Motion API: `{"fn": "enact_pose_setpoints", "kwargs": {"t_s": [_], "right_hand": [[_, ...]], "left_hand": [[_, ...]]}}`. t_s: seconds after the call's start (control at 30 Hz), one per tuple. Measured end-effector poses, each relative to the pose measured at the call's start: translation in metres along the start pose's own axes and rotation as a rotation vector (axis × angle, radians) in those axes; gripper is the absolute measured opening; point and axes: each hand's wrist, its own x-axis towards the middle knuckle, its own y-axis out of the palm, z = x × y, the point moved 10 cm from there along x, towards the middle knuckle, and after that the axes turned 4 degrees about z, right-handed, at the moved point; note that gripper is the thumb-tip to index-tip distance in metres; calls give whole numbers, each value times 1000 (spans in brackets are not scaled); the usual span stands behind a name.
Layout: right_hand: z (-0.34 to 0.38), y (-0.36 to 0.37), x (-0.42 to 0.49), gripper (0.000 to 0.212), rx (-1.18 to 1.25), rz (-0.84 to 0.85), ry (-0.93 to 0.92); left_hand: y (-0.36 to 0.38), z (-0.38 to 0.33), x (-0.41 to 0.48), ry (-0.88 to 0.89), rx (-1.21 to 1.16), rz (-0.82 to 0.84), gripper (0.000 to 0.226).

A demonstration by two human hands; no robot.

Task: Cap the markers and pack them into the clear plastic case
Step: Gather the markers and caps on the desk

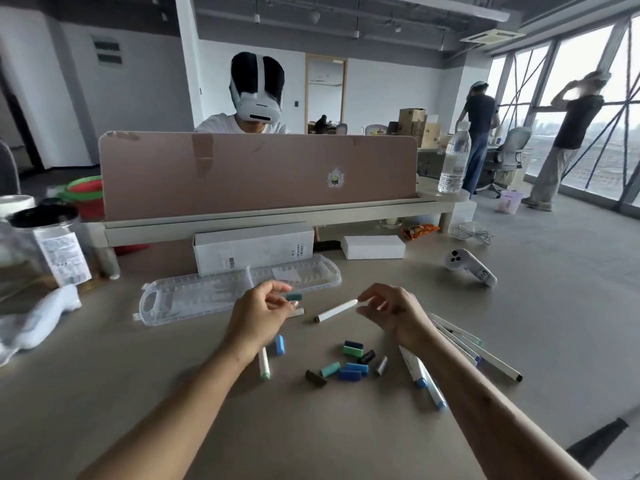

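My left hand (263,311) pinches a teal-grey cap (294,296) at its fingertips, just in front of the clear plastic case (194,296), which lies open and flat on the table. My right hand (391,311) pinches the end of a white marker (336,310) whose dark open tip points toward the left hand. Several loose caps (349,363), blue, green, black and grey, lie in a cluster near me. A blue cap (280,344) and a green-tipped marker (264,363) lie under my left wrist. Several more markers (460,344) lie under and right of my right forearm.
A white box (252,251) and a smaller white box (374,246) stand behind the case. A white controller (467,266) lies at the right. A jar (48,244) and plastic bag (38,323) sit at the left. A divider with a person behind it bounds the far side.
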Motion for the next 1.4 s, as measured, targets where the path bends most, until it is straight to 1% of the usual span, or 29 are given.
{"fn": "enact_pose_setpoints", "kwargs": {"t_s": [0.1,0.2,0.33,0.4,0.47,0.57,0.6,0.7,0.73,0.8,0.87,0.93,1.03,1.1,1.2,1.27,1.33,1.4], "right_hand": [[-5,30,17,26,-37,36,156],[-8,45,27,37,-167,9,273],[1,56,35,53,-280,-41,305],[0,63,38,55,-318,-5,320],[-3,69,39,51,-340,43,335],[-8,69,39,34,-308,61,358],[-8,69,39,36,-289,61,363],[-11,72,41,59,-199,71,397],[-13,74,42,59,-169,71,414],[-16,75,44,53,-169,55,432],[-15,73,45,46,-197,29,409],[-13,70,46,30,-176,-5,398],[-18,64,46,4,-189,-32,457],[-17,59,46,3,-212,-30,470],[-3,51,43,4,-236,-63,387],[20,52,45,7,-221,-53,231],[46,68,50,9,-134,46,36],[69,88,53,12,-87,154,-116]], "left_hand": [[-10,23,-4,-44,112,-5,30],[-11,42,-8,-92,188,13,43],[-11,54,-8,-94,218,8,57],[-11,58,-7,-98,245,24,58],[-13,65,-7,-111,260,37,58],[-20,73,-6,-118,273,27,56],[-22,74,-5,-117,282,26,54],[-27,75,-4,-109,289,9,51],[-29,75,-3,-107,289,-3,52],[-33,77,-2,-111,297,-19,55],[-38,77,-1,-120,323,-28,58],[-43,77,-1,-131,329,-35,59],[-48,80,-3,-156,303,-35,63],[-51,83,-4,-169,269,-37,65],[-57,84,-5,-149,191,-51,67],[-62,82,-4,-124,131,-75,64],[-67,81,-3,-100,66,-123,61],[-73,80,-4,-80,24,-184,60]]}}
